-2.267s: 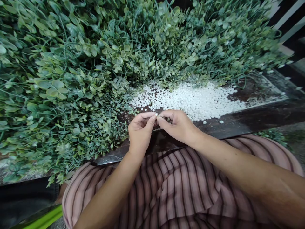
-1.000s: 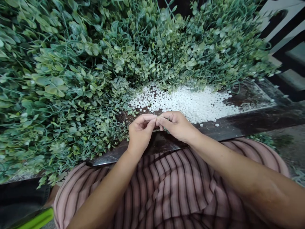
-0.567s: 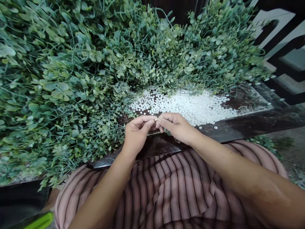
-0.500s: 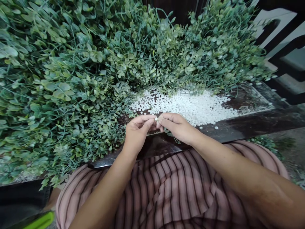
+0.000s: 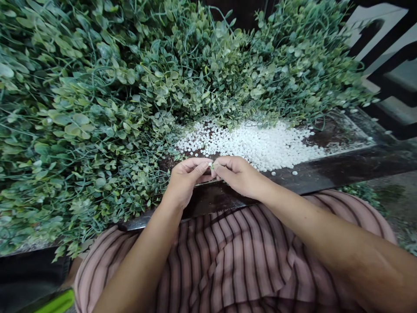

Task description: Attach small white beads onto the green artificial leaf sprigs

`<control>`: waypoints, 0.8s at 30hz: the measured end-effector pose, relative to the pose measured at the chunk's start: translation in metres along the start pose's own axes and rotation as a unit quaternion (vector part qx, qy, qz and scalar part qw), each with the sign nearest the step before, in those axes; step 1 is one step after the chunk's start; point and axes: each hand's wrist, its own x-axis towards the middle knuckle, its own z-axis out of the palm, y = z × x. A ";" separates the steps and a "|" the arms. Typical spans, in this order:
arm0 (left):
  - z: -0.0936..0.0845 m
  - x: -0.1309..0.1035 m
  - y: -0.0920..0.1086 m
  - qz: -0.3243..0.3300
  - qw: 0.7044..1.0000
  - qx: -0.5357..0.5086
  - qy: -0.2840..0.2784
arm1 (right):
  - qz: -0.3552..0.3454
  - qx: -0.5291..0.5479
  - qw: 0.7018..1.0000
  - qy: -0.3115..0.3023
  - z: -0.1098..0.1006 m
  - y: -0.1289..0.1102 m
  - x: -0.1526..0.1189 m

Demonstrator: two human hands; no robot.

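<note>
Above my lap, my left hand (image 5: 186, 177) and my right hand (image 5: 237, 174) meet fingertip to fingertip, both pinched closed. Between thumb and forefinger of my left hand sits a small white plastic-looking piece (image 5: 210, 164). A bit of a green sprig (image 5: 213, 167) shows against it at the fingertips of my right hand; most of it is hidden by the fingers. Just beyond my hands, a heap of similar small white pieces (image 5: 270, 145) is spread on a dark wooden surface (image 5: 325, 170).
Masses of leafy green artificial-looking foliage (image 5: 107, 100) cover the left and back. A few white pieces lie loose near the front edge. Dark openwork bars (image 5: 391, 82) stand at the right. Striped cloth (image 5: 234, 261) covers my lap, and a bright green object (image 5: 57, 302) shows at lower left.
Both hands have shifted very slightly left, still pinched together. The white piece now lies closer to my left fingertips, and the strand below my right hand no longer shows.
</note>
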 end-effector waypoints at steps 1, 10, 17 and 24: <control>0.000 0.000 0.001 -0.001 1.000 0.005 0.002 | -0.001 -0.015 1.000 0.005 0.000 0.000 0.000; 0.003 -0.002 -0.001 -0.005 0.999 0.037 0.030 | 0.016 -0.105 0.994 0.018 0.003 0.000 -0.001; -0.004 0.000 0.011 -0.074 0.993 0.083 -0.034 | -0.023 -0.199 0.979 -0.033 -0.003 -0.002 -0.004; -0.014 0.003 0.014 -0.143 0.985 0.054 -0.076 | -0.117 -0.288 0.948 -0.072 -0.008 -0.006 -0.007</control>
